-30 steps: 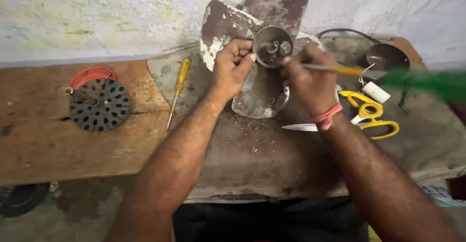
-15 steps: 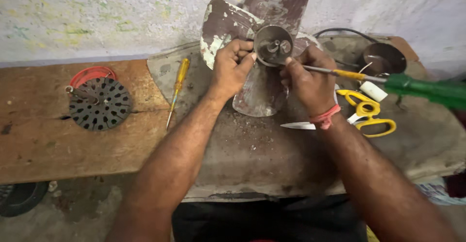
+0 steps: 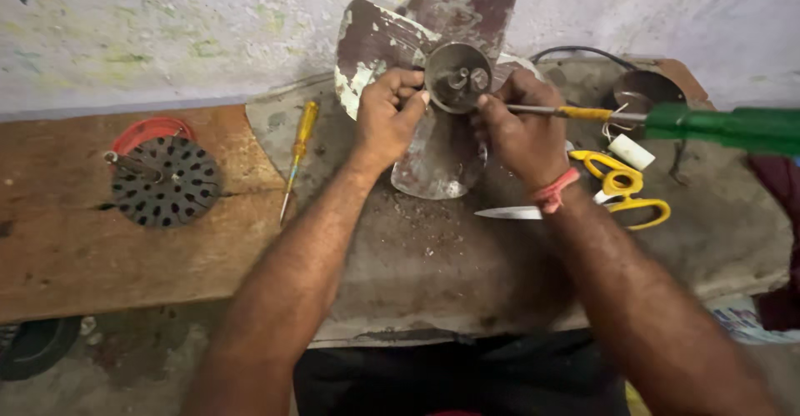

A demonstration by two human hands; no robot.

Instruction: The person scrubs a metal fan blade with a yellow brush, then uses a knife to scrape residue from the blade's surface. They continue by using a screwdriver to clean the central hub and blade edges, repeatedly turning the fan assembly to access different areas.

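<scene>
A worn metal fan blade assembly (image 3: 446,24) with peeling paint stands tilted against the wall, its round grey hub (image 3: 457,77) facing me. My left hand (image 3: 386,116) grips the hub's left edge and the blade behind it. My right hand (image 3: 521,128) touches the hub's right side and holds a screwdriver with a green handle (image 3: 721,126); its metal shaft (image 3: 542,110) runs through my fingers toward the hub. The tip is hidden behind my fingers.
A yellow-handled screwdriver (image 3: 297,153) lies left of my left forearm. A black perforated motor part (image 3: 165,180) with a red ring sits on the wooden bench (image 3: 75,249) at left. Yellow scissors (image 3: 621,189), a white piece (image 3: 630,151) and a dark round cup (image 3: 642,91) lie at right.
The green-handled screwdriver has tilted slightly, its handle now a little higher and further left. Both hands stay on the hub.
</scene>
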